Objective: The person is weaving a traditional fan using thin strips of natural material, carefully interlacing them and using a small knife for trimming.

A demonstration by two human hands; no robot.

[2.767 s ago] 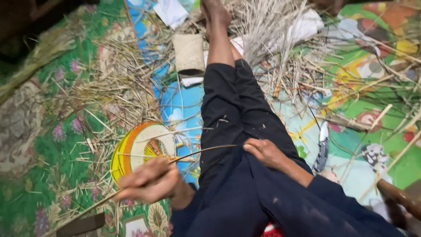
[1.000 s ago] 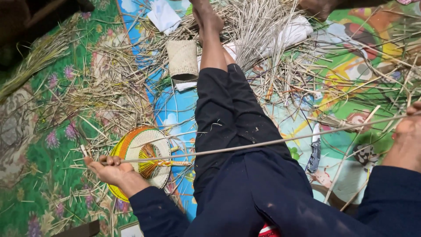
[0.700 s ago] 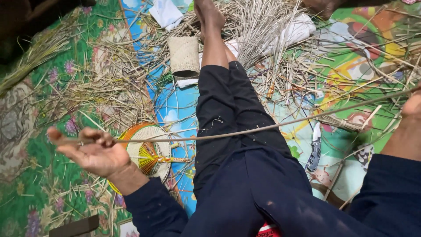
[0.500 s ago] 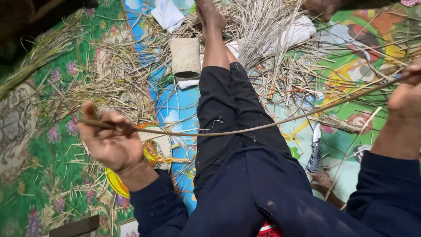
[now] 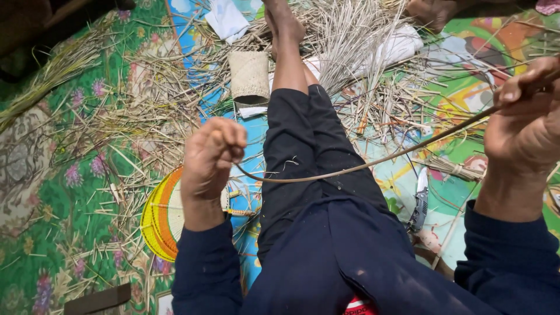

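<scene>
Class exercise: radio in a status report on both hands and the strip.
Left hand fisted on thin cane strip; right hand grips the far end. Strip bowed across dark trouser leg. Folding knife beside leg.

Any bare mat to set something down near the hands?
Barest: green floral mat at far left, past the yellow woven disc. Small blue patch between left hand and trouser leg. Crowded: straw litter around the small woven cup, and the folding knife under the right hand.

a green floral mat point(image 5: 35, 233) lay beside a bright cartoon-print mat point(image 5: 484, 76). the woven disc point(image 5: 160, 219) was yellow with orange bands; the trousers point(image 5: 309, 151) dark navy; the strip point(image 5: 379, 163) tan.
</scene>
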